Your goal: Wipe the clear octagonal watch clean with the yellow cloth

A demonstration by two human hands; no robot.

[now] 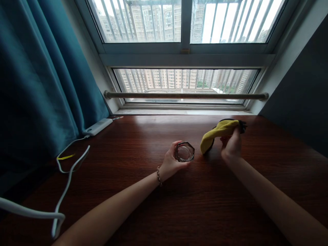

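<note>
A small clear faceted glass stands on the dark wooden table near the middle. My left hand wraps around its left side, with a bead bracelet on the wrist. To the right, my right hand grips a yellow cloth with a dark underside. One end of the cloth is lifted off the table, and its lower end droops to the surface just right of the glass.
A white power bank lies at the back left, with white cables trailing toward the front left edge. A teal curtain hangs on the left. A window with a metal rail runs behind the table.
</note>
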